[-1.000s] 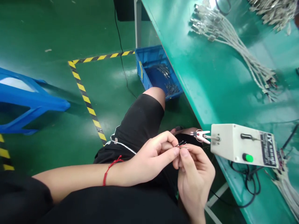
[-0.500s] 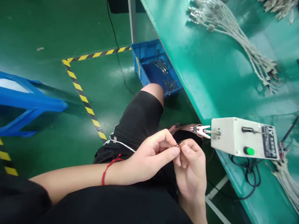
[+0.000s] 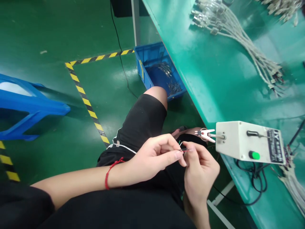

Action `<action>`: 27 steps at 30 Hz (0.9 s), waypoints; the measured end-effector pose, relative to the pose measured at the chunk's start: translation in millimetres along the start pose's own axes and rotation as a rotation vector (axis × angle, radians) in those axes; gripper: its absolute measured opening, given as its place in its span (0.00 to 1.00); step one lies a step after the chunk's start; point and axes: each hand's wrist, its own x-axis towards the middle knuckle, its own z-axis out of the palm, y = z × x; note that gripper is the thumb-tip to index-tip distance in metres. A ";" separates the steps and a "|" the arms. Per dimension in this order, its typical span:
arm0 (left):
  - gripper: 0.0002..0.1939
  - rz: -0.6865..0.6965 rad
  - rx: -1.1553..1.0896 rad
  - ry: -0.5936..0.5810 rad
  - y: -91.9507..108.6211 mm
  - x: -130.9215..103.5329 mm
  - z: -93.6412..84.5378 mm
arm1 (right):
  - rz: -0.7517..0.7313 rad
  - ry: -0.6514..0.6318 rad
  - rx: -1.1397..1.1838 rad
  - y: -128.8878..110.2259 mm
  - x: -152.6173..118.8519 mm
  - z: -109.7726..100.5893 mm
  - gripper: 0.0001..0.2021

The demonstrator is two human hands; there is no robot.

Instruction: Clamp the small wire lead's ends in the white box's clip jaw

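Note:
My left hand and my right hand meet above my lap, fingertips pinched together on the thin coloured wire ends of a cable. A red string bracelet circles my left wrist. Just right of the fingertips, a small white box sits at the edge of the green bench, with a little metal clip sticking out toward my hands. The rest of the cable is hidden behind my hands.
A bundle of white cables lies on the bench top. A blue bin with metal parts stands on the floor by my knee. Blue plastic stool at left. Yellow-black tape marks the floor. Black cords hang below the box.
My hands stay pinched together; the right hand has shifted slightly and the wire ends now spread a little, a green strand showing. The view moved slightly.

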 end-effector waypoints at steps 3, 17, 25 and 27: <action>0.09 -0.017 -0.015 0.024 0.1 0.6 0.8 | -0.139 0.083 0.059 -1.8 -8.7 4.3 0.08; 0.09 0.005 -0.002 0.077 -1.5 6.7 -1.4 | -0.051 -0.120 0.325 5.5 -0.5 6.7 0.02; 0.12 -0.066 0.024 0.128 5.2 20.2 -2.2 | 0.051 -0.111 0.374 14.7 11.7 5.9 0.03; 0.12 -0.091 0.028 0.135 7.6 23.9 -2.7 | 0.072 -0.112 0.334 17.8 12.0 4.2 0.05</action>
